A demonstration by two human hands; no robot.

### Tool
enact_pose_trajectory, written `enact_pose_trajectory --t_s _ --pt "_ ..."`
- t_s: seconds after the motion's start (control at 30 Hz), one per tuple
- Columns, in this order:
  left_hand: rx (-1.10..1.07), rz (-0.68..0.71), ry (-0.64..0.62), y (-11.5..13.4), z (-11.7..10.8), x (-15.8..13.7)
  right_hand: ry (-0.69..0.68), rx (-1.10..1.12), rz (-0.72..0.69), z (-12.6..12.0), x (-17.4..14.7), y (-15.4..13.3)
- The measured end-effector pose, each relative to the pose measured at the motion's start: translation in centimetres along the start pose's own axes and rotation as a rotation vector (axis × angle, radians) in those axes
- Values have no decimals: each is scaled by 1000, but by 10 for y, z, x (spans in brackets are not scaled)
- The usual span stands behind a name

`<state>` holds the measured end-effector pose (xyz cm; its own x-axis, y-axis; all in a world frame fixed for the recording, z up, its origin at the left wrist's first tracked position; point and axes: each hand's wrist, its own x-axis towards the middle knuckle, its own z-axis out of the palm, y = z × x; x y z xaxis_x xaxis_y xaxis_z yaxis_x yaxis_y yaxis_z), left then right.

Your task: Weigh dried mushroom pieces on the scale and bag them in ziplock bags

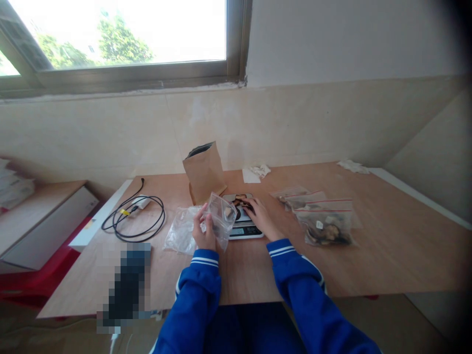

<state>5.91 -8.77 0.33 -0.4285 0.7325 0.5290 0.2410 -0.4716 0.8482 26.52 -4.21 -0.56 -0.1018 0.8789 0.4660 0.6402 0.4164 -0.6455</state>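
Observation:
My left hand [205, 230] is closed on a clear plastic zip bag [225, 216], its mouth tipped toward the scale. At the digital kitchen scale [246, 232], my right hand [262, 219] has its fingers curled over dried brown slices [241, 198] that look like mushroom. The slices lie on the scale's plate, partly covered by the fingers. The display is lit, but its digits are too small to read. More clear bags [182, 231] lie flat under and left of my left hand. Behind stands an open brown paper pouch [204, 172].
Filled zip bags of dried slices [326, 223] lie right of the scale. A coiled black cable [134, 216] with a white plug [140, 201] is on the left, near a blurred dark device [129, 282]. Crumpled white tissue [261, 170] lies at the back by the wall.

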Motion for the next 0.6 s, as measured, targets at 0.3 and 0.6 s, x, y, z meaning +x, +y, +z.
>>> enact_pose_trajectory --t_s 0.3,0.6 --pt "19 47 -19 -3 1 0 118 450 78 -15 22 -67" --pt "33 105 -25 -2 0 0 26 392 13 -23 32 -110"
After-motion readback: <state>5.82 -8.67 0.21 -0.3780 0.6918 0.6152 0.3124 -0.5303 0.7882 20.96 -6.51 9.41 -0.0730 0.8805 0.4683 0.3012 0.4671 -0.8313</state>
